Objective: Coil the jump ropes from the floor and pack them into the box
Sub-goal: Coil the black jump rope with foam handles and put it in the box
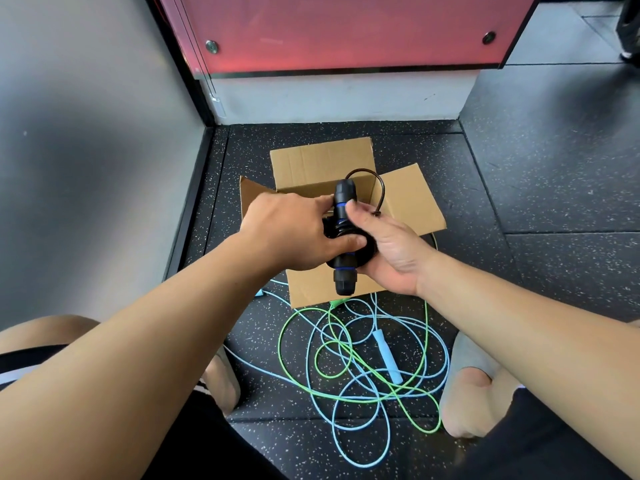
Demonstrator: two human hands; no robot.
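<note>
Black rope [344, 233] is bundled, handles together, and held right above the open box [408, 199] — left hand [294, 233] wrapped over it, right hand [388, 247] cupping it from the other side, a short loop of cord poking out on top. That one looks nearly ready to drop in. Plenty left, though — green rope [425, 341] and blue rope [388, 358] lie tangled together on the floor [519, 188], uncoiled, just in front of the box.

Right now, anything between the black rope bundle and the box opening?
Nothing visible. The left hand and right hand hold the black jump rope over the open box, its flaps folded outward. Interior mostly hidden by the hands.
</note>
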